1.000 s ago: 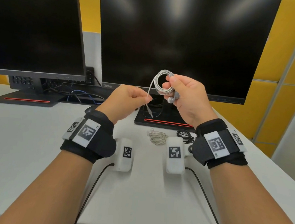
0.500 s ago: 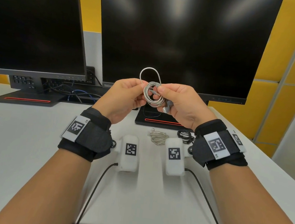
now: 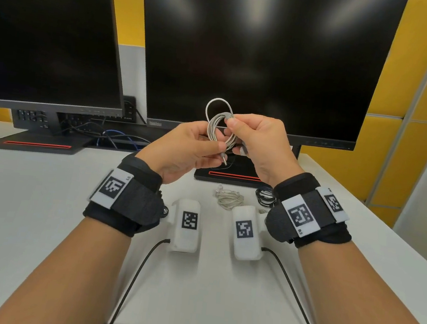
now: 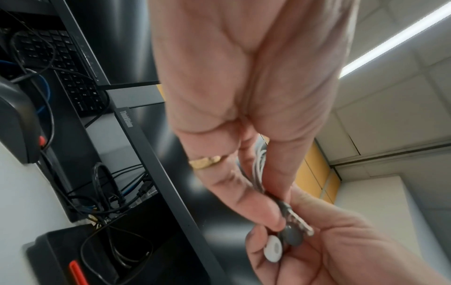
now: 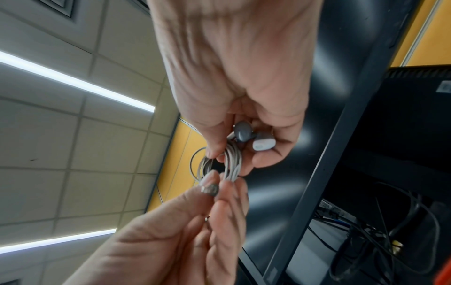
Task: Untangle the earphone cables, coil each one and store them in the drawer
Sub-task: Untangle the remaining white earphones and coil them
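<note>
A white earphone cable (image 3: 220,129) wound into a coil is held up in front of the right monitor. My right hand (image 3: 256,140) grips the coil, its thumb on top, with the grey earbuds (image 5: 251,136) tucked against its palm. My left hand (image 3: 190,146) pinches the cable's end by the metal jack plug (image 3: 224,159), which pokes out under the coil. One loose loop (image 3: 219,109) stands above the bundle. A beige coiled earphone (image 3: 229,197) and a black coiled earphone (image 3: 265,195) lie on the white desk (image 3: 40,222) beneath my hands. No drawer shows.
Two dark monitors (image 3: 258,60) stand at the back on black bases with red stripes (image 3: 234,175). Cables (image 3: 109,135) and a keyboard (image 4: 70,77) crowd the space behind the left monitor. White camera units (image 3: 188,224) with leads hang under my wrists.
My left hand moved right and met the right hand at the coil. The cable's tail was wound round, leaving a loop on top and the jack plug pinched under the bundle.
</note>
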Demonstrator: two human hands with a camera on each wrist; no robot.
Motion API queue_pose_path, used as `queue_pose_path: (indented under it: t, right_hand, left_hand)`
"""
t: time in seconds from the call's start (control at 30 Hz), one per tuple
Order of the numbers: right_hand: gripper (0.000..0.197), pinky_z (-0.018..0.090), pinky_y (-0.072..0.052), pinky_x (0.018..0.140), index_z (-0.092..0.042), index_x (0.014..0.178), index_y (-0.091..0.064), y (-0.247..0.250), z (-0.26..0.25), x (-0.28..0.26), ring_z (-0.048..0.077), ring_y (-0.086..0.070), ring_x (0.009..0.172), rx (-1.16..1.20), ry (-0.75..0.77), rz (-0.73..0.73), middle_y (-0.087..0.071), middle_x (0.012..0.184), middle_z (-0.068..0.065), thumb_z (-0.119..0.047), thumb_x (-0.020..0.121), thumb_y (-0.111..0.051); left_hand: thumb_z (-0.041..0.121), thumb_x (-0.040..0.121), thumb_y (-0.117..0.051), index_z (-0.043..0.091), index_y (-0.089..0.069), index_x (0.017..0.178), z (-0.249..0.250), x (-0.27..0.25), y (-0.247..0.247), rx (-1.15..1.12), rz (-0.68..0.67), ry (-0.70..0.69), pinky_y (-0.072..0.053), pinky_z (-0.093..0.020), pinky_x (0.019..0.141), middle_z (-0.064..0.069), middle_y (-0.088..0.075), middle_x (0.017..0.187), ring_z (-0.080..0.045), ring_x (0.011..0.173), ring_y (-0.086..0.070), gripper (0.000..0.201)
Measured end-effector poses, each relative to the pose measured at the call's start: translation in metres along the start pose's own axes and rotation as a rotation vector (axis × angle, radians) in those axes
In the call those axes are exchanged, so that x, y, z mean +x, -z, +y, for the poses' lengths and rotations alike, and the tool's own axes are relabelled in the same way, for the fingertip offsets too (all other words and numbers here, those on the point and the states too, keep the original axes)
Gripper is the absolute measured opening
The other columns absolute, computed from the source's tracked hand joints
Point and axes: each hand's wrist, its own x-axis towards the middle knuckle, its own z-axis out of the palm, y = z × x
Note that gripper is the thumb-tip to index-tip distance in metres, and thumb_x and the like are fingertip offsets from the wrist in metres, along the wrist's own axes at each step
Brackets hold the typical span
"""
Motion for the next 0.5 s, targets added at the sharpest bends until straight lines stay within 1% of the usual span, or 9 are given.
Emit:
queue_pose_path:
  t: [0.07, 0.13, 0.2, 0.27, 0.3, 0.33, 0.43, 0.47, 0.5]
  right_hand:
    - [0.011, 0.024, -0.055, 0.066, -0.022, 0.095, -0.07, 0.001, 0.0, 0.0, 0.012, -0.068, 0.082, -0.005, 0.016, 0.035, -0.072, 0.087, 0.002, -0.019, 0.096, -0.059]
    - [0.013, 0.024, -0.056, 0.065, -0.024, 0.09, -0.07, 0.003, -0.001, 0.002, 0.013, -0.067, 0.082, 0.012, 0.041, 0.093, -0.071, 0.088, 0.003, -0.019, 0.096, -0.059]
    - [0.015, 0.024, -0.055, 0.064, -0.027, 0.088, -0.068, 0.006, -0.001, 0.003, 0.014, -0.067, 0.083, 0.033, 0.06, 0.154, -0.07, 0.088, 0.002, -0.019, 0.096, -0.059]
    - [0.015, 0.023, -0.053, 0.064, -0.029, 0.089, -0.068, 0.007, -0.001, 0.005, 0.015, -0.066, 0.084, 0.053, 0.064, 0.194, -0.07, 0.088, 0.001, -0.02, 0.096, -0.058]
    - [0.016, 0.022, -0.053, 0.065, -0.029, 0.089, -0.068, 0.007, -0.001, 0.005, 0.015, -0.065, 0.083, 0.066, 0.063, 0.205, -0.069, 0.088, 0.0, -0.02, 0.096, -0.058]
    - [0.015, 0.022, -0.054, 0.065, -0.028, 0.089, -0.069, 0.007, -0.001, 0.005, 0.014, -0.064, 0.081, 0.087, 0.058, 0.206, -0.069, 0.087, 0.0, -0.02, 0.096, -0.058]
    - [0.012, 0.025, -0.056, 0.07, -0.019, 0.096, -0.069, 0.008, -0.005, 0.005, 0.013, -0.062, 0.076, 0.201, 0.012, 0.14, -0.068, 0.082, 0.0, -0.017, 0.097, -0.057]
    - [0.012, 0.025, -0.055, 0.07, -0.016, 0.098, -0.069, 0.008, -0.006, 0.004, 0.012, -0.062, 0.072, 0.245, -0.013, 0.099, -0.067, 0.08, 0.001, -0.015, 0.097, -0.056]
    - [0.013, 0.025, -0.055, 0.069, -0.013, 0.1, -0.068, 0.007, -0.008, 0.003, 0.01, -0.062, 0.069, 0.283, -0.043, 0.056, -0.066, 0.079, 0.001, -0.014, 0.097, -0.056]
  left_hand:
    - [-0.001, 0.088, -0.063, 0.013, -0.052, 0.114, 0.0, 0.0, -0.001, -0.005, 0.015, 0.028, -0.055, -0.021, 0.063, -0.01, -0.067, 0.081, -0.014, 0.07, -0.066, 0.031]
    - [0.0, 0.085, -0.067, 0.015, -0.05, 0.117, 0.0, -0.001, -0.002, 0.075, -0.032, 0.074, -0.054, -0.022, 0.062, -0.01, -0.07, 0.081, -0.014, 0.07, -0.067, 0.039]
    - [0.004, 0.084, -0.069, 0.013, -0.058, 0.108, 0.002, -0.003, -0.002, 0.217, -0.121, 0.094, -0.053, -0.021, 0.061, -0.005, -0.071, 0.078, -0.012, 0.068, -0.066, 0.028]
    - [0.005, 0.084, -0.069, 0.012, -0.065, 0.092, 0.003, -0.004, 0.0, 0.29, -0.135, 0.061, -0.051, -0.019, 0.06, -0.002, -0.07, 0.077, -0.01, 0.067, -0.063, 0.012]
    - [0.005, 0.084, -0.069, 0.011, -0.065, 0.088, 0.003, -0.003, 0.002, 0.291, -0.086, 0.028, -0.051, -0.02, 0.061, -0.004, -0.07, 0.078, -0.01, 0.068, -0.063, 0.008]
    - [0.005, 0.084, -0.069, 0.011, -0.065, 0.085, 0.002, -0.002, 0.003, 0.27, 0.003, -0.014, -0.052, -0.02, 0.062, -0.006, -0.07, 0.08, -0.011, 0.071, -0.064, 0.006]
    - [0.004, 0.087, -0.065, 0.008, -0.065, 0.084, -0.002, 0.005, 0.009, 0.101, 0.349, -0.154, -0.057, -0.021, 0.07, -0.012, -0.07, 0.088, -0.017, 0.083, -0.069, 0.006]
    - [0.004, 0.088, -0.065, 0.007, -0.065, 0.084, -0.004, 0.006, 0.01, 0.047, 0.42, -0.187, -0.057, -0.021, 0.073, -0.012, -0.07, 0.089, -0.018, 0.086, -0.069, 0.005]
    - [0.004, 0.089, -0.064, 0.007, -0.065, 0.086, -0.004, 0.007, 0.01, 0.002, 0.453, -0.208, -0.057, -0.021, 0.074, -0.011, -0.07, 0.09, -0.017, 0.088, -0.069, 0.004]
